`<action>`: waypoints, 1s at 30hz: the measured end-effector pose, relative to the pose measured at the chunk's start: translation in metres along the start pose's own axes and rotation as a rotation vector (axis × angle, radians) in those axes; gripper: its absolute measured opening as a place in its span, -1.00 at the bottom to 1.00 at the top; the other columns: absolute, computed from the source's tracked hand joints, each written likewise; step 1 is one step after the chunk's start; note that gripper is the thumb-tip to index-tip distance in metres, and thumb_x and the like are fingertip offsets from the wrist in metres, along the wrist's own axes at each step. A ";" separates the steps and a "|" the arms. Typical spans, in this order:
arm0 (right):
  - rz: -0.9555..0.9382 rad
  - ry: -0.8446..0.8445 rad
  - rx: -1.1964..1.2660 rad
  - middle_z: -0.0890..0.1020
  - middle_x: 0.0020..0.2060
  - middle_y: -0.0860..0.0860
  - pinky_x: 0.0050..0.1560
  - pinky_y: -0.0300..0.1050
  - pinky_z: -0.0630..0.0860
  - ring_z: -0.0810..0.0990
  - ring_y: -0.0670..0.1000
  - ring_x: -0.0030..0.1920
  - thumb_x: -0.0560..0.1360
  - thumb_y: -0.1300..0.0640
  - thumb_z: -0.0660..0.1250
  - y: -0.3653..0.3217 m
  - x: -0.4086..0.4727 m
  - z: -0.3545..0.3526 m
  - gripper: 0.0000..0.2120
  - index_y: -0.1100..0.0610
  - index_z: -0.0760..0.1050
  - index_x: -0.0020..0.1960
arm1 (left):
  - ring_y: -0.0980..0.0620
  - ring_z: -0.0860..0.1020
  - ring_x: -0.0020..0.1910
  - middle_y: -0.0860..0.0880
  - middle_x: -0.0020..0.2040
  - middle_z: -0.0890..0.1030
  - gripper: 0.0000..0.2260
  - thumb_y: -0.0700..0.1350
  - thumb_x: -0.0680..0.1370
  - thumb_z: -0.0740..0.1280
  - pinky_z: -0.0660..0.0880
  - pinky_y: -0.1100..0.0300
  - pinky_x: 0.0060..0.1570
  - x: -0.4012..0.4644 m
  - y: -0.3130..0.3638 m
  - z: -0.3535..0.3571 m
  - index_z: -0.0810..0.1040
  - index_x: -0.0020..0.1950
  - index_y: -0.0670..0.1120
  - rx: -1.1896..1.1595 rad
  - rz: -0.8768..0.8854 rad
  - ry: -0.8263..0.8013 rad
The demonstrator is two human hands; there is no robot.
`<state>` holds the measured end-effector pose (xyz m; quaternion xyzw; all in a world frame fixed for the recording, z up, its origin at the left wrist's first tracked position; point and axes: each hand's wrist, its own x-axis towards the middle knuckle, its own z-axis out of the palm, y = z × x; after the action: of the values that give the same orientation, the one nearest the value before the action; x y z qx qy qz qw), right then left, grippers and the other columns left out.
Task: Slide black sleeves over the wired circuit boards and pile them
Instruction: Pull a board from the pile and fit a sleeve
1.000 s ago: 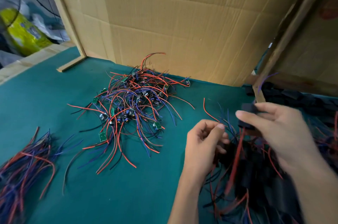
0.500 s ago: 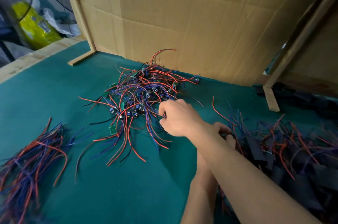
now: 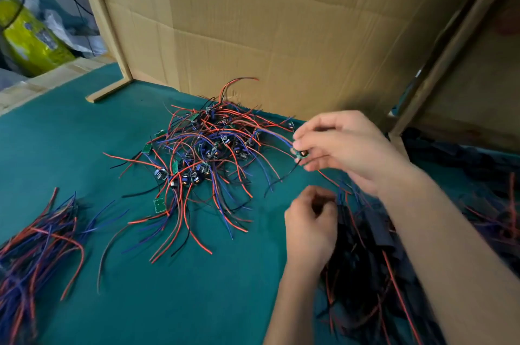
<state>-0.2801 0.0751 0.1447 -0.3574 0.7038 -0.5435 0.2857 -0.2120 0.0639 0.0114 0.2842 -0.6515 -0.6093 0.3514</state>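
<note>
Pinching a small wired circuit board between thumb and fingertips of the right hand, lifted at about 3 o'clock of the tangled heap of unsleeved boards on the green mat, with its blue and red leads trailing back toward 9 o'clock into that heap. Curled low at 5 o'clock, the left hand, fingers folded over something dark, perhaps a black sleeve, though too blurred to tell whether anything is actually held. Lying under and beyond both wrists from 4 to 5 o'clock, the dark pile of sleeved boards; off at 8 o'clock, a bundle of loose wires. Likely trouble: trailing leads snagging neighbours and dragging several boards off the heap; stray leads catching on a sleeve mouth and bunching instead of feeding through; a light pinch letting the board twist. No readable writing anywhere: plain cardboard wall behind, print on the yellow bag at 10 o'clock too blurred to make out.
</note>
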 end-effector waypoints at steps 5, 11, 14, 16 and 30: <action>-0.011 0.053 -0.107 0.73 -0.30 0.10 -0.37 -0.26 0.55 0.66 -0.06 -0.36 0.42 0.34 0.53 0.025 -0.036 -0.032 -0.91 0.19 0.66 -0.17 | -0.04 0.66 -0.23 -0.10 -0.22 0.67 -0.75 -0.13 0.68 0.16 0.55 0.21 -0.35 0.000 0.022 -0.008 0.61 -0.03 -0.09 -0.661 -0.253 -0.017; -0.199 0.151 -0.706 0.68 -0.38 -0.16 -0.22 -0.30 0.42 0.59 -0.18 -0.32 0.44 0.10 0.49 0.051 -0.050 -0.033 -0.96 0.05 0.69 -0.18 | 0.06 0.63 -0.36 -0.12 -0.18 0.70 -0.76 -0.13 0.64 0.22 0.57 0.25 -0.36 -0.008 0.027 -0.006 0.66 -0.04 -0.17 -0.685 -0.228 -0.165; -0.199 0.043 -0.819 0.61 -0.44 -0.24 -0.28 -0.44 0.33 0.56 -0.26 -0.31 0.45 0.01 0.48 0.037 -0.047 -0.063 -0.90 0.01 0.72 -0.18 | 0.03 0.62 -0.40 -0.13 -0.23 0.68 -0.80 -0.22 0.66 0.20 0.51 0.30 -0.44 -0.004 0.021 -0.005 0.63 0.06 -0.20 -0.599 -0.235 -0.156; -0.175 0.114 -0.870 0.68 -0.36 -0.16 -0.26 -0.42 0.37 0.61 -0.19 -0.25 0.45 -0.01 0.49 0.029 -0.035 -0.101 -0.88 0.02 0.73 -0.18 | 0.01 0.62 -0.42 -0.14 -0.23 0.67 -0.82 -0.22 0.66 0.21 0.46 0.31 -0.49 -0.002 0.018 -0.006 0.60 0.10 -0.22 -0.527 -0.236 -0.152; 0.690 0.393 -1.073 0.60 0.24 0.23 0.28 0.14 0.54 0.58 0.27 0.19 0.59 -0.03 0.43 0.132 -0.013 -0.287 -0.62 0.27 0.59 0.21 | -0.03 0.59 -0.38 -0.19 -0.28 0.66 -0.80 -0.21 0.59 0.34 0.40 0.30 -0.53 -0.007 0.007 -0.001 0.70 -0.18 -0.18 -0.314 -0.166 -0.190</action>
<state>-0.5247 0.2667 0.0877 -0.0987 0.9896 -0.0503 0.0924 -0.2064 0.0694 0.0181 0.2197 -0.5530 -0.7544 0.2771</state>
